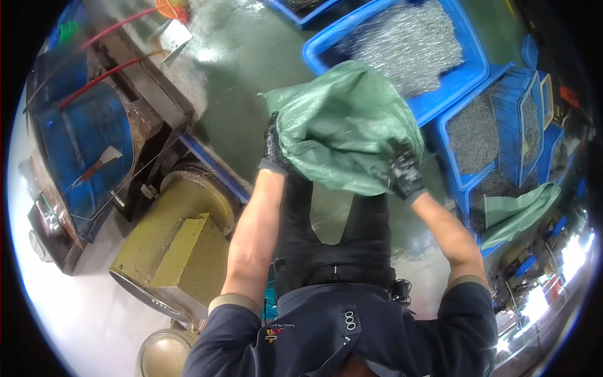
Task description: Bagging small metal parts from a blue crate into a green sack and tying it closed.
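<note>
Both gloved hands, left hand (274, 147) and right hand (404, 174), clutch a green woven sack (342, 122) above the blue crate (440, 103) of metal parts

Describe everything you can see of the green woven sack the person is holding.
The green woven plastic sack looks crumpled, hanging in loose folds. The gloved left hand and gloved right hand grip its lower edge at either side, holding it up before the person, in front of a blue plastic crate of grey metal parts.
</note>
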Motion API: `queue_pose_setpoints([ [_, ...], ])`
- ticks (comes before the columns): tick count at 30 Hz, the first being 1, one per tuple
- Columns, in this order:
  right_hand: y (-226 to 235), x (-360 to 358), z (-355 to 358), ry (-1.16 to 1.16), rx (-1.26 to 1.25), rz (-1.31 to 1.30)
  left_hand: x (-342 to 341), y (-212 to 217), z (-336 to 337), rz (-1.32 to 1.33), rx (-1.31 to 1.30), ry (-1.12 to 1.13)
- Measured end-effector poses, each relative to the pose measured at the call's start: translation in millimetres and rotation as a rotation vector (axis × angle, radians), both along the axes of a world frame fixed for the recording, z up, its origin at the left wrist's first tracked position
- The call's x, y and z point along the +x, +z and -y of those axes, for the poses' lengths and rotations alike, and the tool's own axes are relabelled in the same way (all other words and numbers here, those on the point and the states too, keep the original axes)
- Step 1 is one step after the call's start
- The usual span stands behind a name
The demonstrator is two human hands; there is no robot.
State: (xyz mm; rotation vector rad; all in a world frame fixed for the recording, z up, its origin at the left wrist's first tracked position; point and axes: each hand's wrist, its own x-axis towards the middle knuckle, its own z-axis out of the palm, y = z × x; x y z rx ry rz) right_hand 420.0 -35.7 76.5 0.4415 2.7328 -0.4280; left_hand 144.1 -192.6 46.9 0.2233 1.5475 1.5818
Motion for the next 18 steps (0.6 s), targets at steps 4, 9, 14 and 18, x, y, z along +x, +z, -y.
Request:
queue_pose_setpoints([
  [4,-8.8,35.5,13.5,0.119,-0.473,-0.121,7.6,-27.8,-16.2,-0.444,-0.168,-0.223],
  [9,3.4,31.6,16.1,0.610,-0.546,0.484,1.3,-64.9,-0.9,0.143,0.046,0.239],
  [14,-161.1,138.7,8.1,0.188,-0.171,0.377,-15.9,-119.4,30.2,0.328,-0.255,0.453],
  [18,-143.7,88.5,31.8,0.222,-0.365,0.749,-7.9,-125.5,83.9,0.586,-0.593,0.643],
])
